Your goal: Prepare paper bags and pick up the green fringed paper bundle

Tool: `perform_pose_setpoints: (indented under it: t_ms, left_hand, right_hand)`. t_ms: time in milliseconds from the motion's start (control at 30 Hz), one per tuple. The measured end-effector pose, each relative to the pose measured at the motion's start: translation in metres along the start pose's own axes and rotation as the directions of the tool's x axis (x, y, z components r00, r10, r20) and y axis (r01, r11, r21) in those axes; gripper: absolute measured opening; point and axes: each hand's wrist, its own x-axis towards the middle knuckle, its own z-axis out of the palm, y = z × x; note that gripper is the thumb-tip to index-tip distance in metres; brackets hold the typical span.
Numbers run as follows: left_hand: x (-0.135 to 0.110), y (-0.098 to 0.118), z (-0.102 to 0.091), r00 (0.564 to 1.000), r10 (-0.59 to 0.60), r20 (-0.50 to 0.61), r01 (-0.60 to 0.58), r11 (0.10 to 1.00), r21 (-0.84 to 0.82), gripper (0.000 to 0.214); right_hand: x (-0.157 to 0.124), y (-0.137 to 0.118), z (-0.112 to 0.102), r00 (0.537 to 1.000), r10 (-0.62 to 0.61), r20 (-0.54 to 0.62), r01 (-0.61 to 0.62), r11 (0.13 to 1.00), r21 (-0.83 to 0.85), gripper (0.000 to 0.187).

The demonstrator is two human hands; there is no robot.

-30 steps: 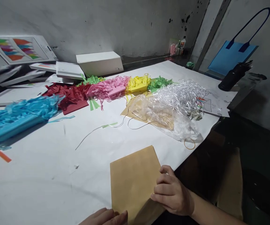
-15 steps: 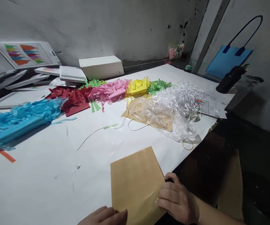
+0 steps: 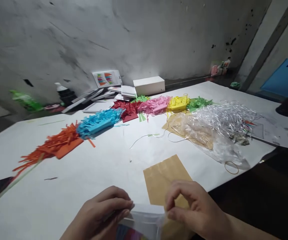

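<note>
Both hands now lifted off brown envelope (image 3: 166, 178), left hand (image 3: 104, 211), right hand (image 3: 193, 210) pinching clear packet (image 3: 144, 221)

Shredded paper piles (image 3: 124, 113) — orange, blue, red, pink, yellow, green.

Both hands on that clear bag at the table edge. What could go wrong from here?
1. The left hand and right hand pinch the clear bag only at its top edge; the thin film may slip or tear, spilling the coloured contents.
2. The brown envelope lies right under the right hand near the table edge; a nudge might push it off.
3. The rubber band sits near that edge too and could get knocked off.
</note>
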Motion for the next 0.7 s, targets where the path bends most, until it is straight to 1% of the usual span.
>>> perform_pose_setpoints:
  t_ms: [67,133,233,367,433,533,633,700]
  left_hand:
    - [-0.003,0.003,-0.002,1.0,0.018,-0.016,-0.017,1.0,0.017,0.023]
    - [-0.007,0.005,-0.002,0.997,0.026,-0.067,-0.024,0.999,0.022,0.023]
    - [-0.013,0.005,-0.001,0.994,0.031,-0.108,-0.027,0.999,0.047,0.024]
    - [-0.02,0.007,0.004,0.989,0.012,-0.148,-0.008,0.999,0.033,0.025]
    - [-0.021,0.008,0.007,0.989,-0.005,-0.145,0.007,1.0,0.013,0.025]
    - [-0.02,0.008,0.013,0.99,0.003,-0.142,-0.004,1.0,-0.003,0.024]
    - [-0.018,0.007,0.016,0.987,0.039,-0.158,-0.04,0.999,-0.001,0.024]
    - [-0.017,0.007,0.016,0.983,0.053,-0.174,-0.052,0.999,0.008,0.023]
  right_hand:
    - [0.018,-0.006,0.019,0.996,0.045,0.076,-0.046,0.999,0.008,0.007]
    - [0.03,-0.007,0.034,0.989,0.069,0.131,-0.068,0.998,-0.015,0.008]
    - [0.035,-0.003,0.046,0.984,0.096,0.151,-0.09,0.995,-0.049,0.011]
    - [0.032,0.004,0.054,0.982,0.14,0.123,-0.137,0.99,-0.028,0.012]
    - [0.03,0.006,0.058,0.982,0.157,0.101,-0.155,0.988,-0.024,0.013]
    - [0.029,0.01,0.063,0.986,0.156,0.054,-0.151,0.985,-0.083,0.017]
    - [0.026,0.016,0.067,0.994,0.109,0.011,-0.106,0.983,-0.147,0.017]
    - [0.021,0.024,0.067,0.999,0.02,-0.036,-0.026,0.984,-0.177,0.023]
